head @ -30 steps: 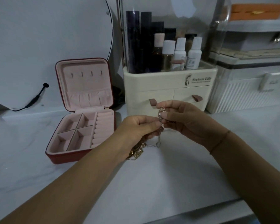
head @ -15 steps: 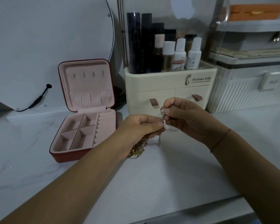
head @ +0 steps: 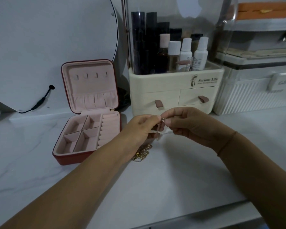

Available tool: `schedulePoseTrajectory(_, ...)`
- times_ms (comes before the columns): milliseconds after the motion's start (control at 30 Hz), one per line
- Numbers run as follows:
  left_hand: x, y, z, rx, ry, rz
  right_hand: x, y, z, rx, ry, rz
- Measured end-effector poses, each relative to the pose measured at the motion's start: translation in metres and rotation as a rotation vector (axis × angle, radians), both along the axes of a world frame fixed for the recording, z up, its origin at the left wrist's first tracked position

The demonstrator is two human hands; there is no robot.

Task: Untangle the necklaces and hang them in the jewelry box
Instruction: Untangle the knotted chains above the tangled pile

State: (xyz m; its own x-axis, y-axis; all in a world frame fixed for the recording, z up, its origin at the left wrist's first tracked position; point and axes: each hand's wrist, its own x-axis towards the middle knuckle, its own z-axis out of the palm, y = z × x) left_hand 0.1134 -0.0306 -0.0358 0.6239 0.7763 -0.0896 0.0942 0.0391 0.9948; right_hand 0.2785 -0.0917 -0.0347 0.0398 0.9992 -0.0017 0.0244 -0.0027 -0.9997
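A red jewelry box (head: pixel 69 158) with pink lining stands open at the left, its lid upright with several small hooks (head: pixel 91 75) along the top. In the middle, above the counter, my left hand (head: pixel 139 129) and my right hand (head: pixel 185 124) meet fingertip to fingertip and both pinch a thin necklace chain (head: pixel 158 129) that hangs between them. A tangled heap of gold necklaces (head: pixel 142 153) lies on the white counter just under my left wrist, partly hidden by it.
A cream cosmetic organiser (head: pixel 175 96) with two drawers and several bottles stands right behind my hands. A white ribbed case (head: pixel 254 98) is at the right, a round mirror (head: pixel 53 47) with a black cable at the left. The counter's front edge (head: pixel 205 210) runs below my arms.
Both hands have dropped slightly and drawn closer together on the chain. The hanging length below my fingers looks shorter than before.
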Motion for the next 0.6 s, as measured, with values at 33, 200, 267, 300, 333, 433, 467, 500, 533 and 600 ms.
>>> schedulePoseTrajectory(33, -0.0003, -0.0002, -0.0001, 0.012, 0.017, -0.003, 0.0001, -0.0004, -0.0001, 0.004, -0.022, -0.013)
schedulePoseTrajectory(200, -0.001, 0.0005, 0.001, 0.074, 0.02, 0.023, -0.0008, -0.0023, 0.0014, 0.011, -0.081, -0.034)
schedulePoseTrajectory(267, -0.0014, 0.002, 0.0007, 0.1, 0.03, 0.038, -0.0023, -0.0023, 0.0013, 0.03, -0.057, -0.023)
schedulePoseTrajectory(300, -0.0015, 0.0023, 0.0005, 0.104, 0.037, 0.042, -0.0032, -0.002, 0.001, 0.047, -0.045, -0.026)
schedulePoseTrajectory(333, -0.0014, 0.0019, 0.0006, 0.103, 0.047, 0.046, -0.0039, -0.0016, 0.0006, 0.069, -0.035, -0.038)
schedulePoseTrajectory(433, -0.001, 0.0008, 0.0002, 0.082, 0.072, 0.058, -0.0057, 0.0002, -0.0002, 0.135, -0.017, -0.103)
schedulePoseTrajectory(467, -0.0007, 0.0013, -0.0003, 0.079, 0.074, 0.061, -0.0066, 0.0008, -0.0004, 0.151, -0.02, -0.121)
schedulePoseTrajectory(500, -0.0007, 0.0018, -0.0006, 0.077, 0.072, 0.064, -0.0076, 0.0012, -0.0007, 0.162, -0.027, -0.137)
schedulePoseTrajectory(533, -0.0008, 0.0023, -0.0007, 0.078, 0.07, 0.066, -0.0082, 0.0019, -0.001, 0.167, -0.033, -0.152)
schedulePoseTrajectory(600, -0.0011, 0.0026, -0.0009, 0.083, 0.058, 0.072, -0.0085, 0.0028, -0.0015, 0.164, -0.035, -0.181)
